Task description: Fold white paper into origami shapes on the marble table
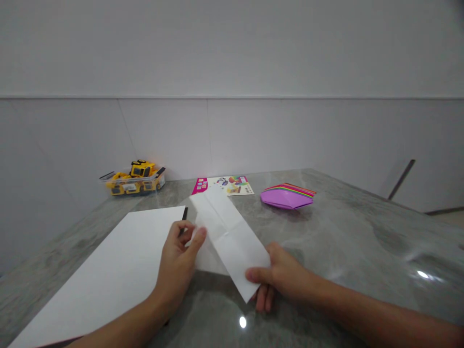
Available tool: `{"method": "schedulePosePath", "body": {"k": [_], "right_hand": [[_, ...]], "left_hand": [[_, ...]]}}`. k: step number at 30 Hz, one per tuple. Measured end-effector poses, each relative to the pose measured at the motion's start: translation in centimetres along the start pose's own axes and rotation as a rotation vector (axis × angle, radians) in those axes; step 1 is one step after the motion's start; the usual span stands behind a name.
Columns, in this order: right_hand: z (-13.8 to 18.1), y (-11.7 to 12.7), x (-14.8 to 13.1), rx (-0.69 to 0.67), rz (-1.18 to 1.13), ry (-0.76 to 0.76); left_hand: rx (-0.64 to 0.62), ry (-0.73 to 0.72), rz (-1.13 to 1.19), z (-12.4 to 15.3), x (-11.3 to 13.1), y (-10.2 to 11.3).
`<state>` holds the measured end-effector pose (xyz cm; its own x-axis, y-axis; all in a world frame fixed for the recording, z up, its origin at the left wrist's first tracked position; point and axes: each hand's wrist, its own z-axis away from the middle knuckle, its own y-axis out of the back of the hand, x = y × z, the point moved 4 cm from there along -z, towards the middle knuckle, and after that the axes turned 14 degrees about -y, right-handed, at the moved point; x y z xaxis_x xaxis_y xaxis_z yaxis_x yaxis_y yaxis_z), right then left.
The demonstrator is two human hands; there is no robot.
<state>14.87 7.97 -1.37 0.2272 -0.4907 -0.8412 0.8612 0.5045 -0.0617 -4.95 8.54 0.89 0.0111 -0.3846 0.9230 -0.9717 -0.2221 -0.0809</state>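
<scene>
A folded white paper (226, 237) with crease lines is held above the grey marble table (348, 241), tilted from far left to near right. My left hand (179, 266) pinches its left edge with the thumb on top. My right hand (279, 280) grips its near right end, thumb on top and fingers underneath. Both hands are closed on the paper.
A large white sheet (108, 275) lies on the table at the left. At the back stand a yellow toy truck (136, 178), a colourful paper packet (226, 185) and a stack of coloured paper with purple on top (287, 196). A white tiled wall rises behind.
</scene>
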Motion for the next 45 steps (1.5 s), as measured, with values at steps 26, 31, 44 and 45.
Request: {"method": "schedulePosePath", "body": {"k": [26, 31, 44, 45], "right_hand": [[-0.4, -0.2, -0.6, 0.001, -0.464, 0.294], [-0.5, 0.2, -0.5, 0.096, -0.49, 0.276], [-0.4, -0.2, -0.6, 0.181, -0.416, 0.31], [-0.5, -0.2, -0.5, 0.184, -0.406, 0.298]], "left_hand": [[-0.663, 0.35, 0.463, 4.2, -0.4, -4.1], [-0.682, 0.345, 0.419, 4.0, -0.3, -4.0], [-0.4, 0.341, 0.312, 3.5, -0.9, -3.7], [-0.387, 0.34, 0.318, 3.5, -0.8, -3.7]]}}
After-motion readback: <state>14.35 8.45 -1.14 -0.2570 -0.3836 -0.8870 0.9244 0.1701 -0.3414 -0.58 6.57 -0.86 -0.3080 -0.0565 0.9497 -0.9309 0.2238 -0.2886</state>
